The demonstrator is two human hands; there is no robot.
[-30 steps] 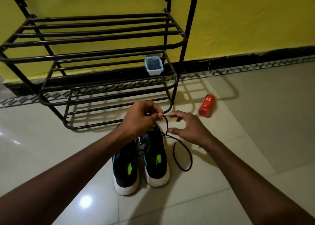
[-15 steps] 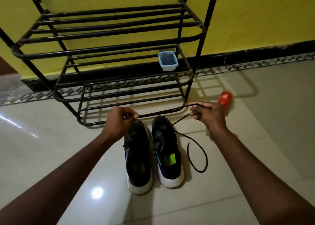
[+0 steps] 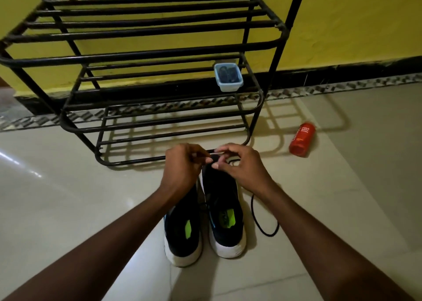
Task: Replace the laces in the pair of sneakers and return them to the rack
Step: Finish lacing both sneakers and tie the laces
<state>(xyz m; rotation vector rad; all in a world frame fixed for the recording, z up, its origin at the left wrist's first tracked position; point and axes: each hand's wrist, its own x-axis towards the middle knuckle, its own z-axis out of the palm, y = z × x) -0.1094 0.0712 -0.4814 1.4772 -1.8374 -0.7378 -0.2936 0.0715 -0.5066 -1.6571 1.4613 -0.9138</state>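
At centre frame, my left hand point(image 3: 182, 163) and right hand point(image 3: 242, 166) pinch the black lace point(image 3: 265, 223) at one sneaker point(image 3: 225, 223)'s toe, lacing seemingly just begun, the other sneaker point(image 3: 182, 234) and rack point(image 3: 146, 56) still waiting.

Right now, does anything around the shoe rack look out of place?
Yes. A red bottle lies on its side on the floor, right of the rack and apart from it. A loose black lace also trails in a loop beside the right-hand sneaker.
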